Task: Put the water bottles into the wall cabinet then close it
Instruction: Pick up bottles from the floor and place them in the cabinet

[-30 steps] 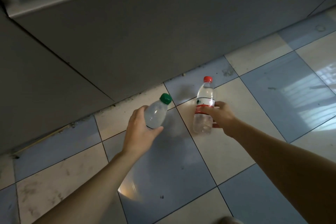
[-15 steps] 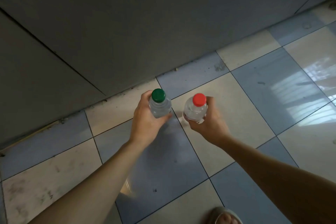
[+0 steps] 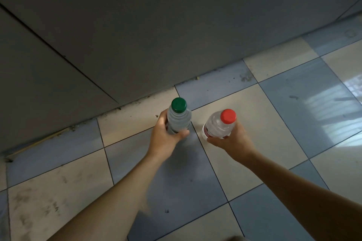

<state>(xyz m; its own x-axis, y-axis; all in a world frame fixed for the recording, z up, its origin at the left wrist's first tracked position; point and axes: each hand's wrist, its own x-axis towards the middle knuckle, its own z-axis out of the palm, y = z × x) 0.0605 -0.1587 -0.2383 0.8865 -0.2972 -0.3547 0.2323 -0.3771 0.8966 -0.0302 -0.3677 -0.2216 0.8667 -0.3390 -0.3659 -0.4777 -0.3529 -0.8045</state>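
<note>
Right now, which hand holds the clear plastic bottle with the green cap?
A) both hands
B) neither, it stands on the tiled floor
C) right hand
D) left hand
D: the left hand is wrapped round the clear plastic bottle with the green cap, held above the floor, while the right hand holds the clear plastic bottle with the red cap.

Grey cabinet front (image 3: 176,31) close ahead of both held bottles; open tiled floor (image 3: 293,103) rightward.
</note>
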